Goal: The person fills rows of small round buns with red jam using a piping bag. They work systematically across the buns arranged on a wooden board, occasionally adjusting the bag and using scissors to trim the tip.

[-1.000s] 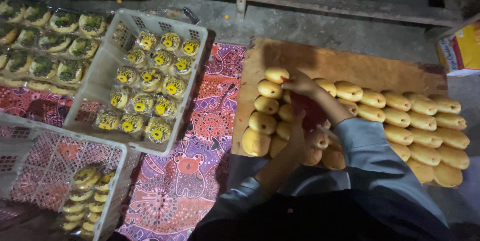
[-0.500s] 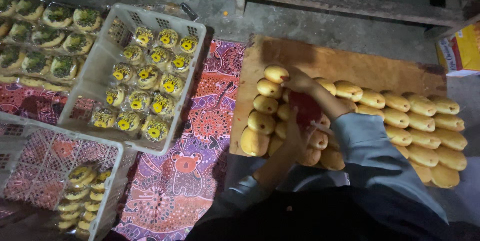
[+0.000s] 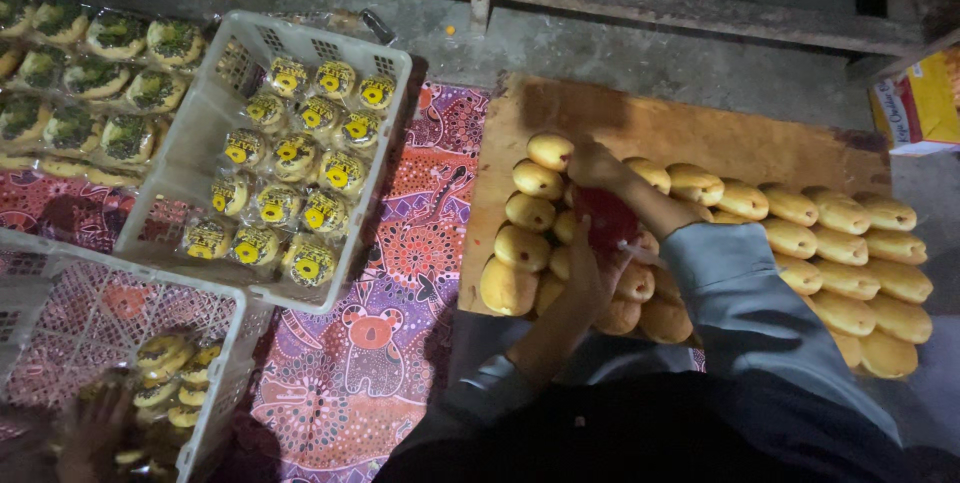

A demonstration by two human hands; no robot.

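Two hands – left hand [image 3: 590,278], right hand [image 3: 592,165] – one red pouch [image 3: 605,218].

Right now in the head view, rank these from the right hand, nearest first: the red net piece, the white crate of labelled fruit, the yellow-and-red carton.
1. Red net piece, right below the right hand.
2. White crate, off to the left.
3. Yellow-and-red carton, far right edge.

Smooth matt mangoes [image 3: 800,239] on rough wooden board [image 3: 690,133], beside patterned cloth [image 3: 400,283].
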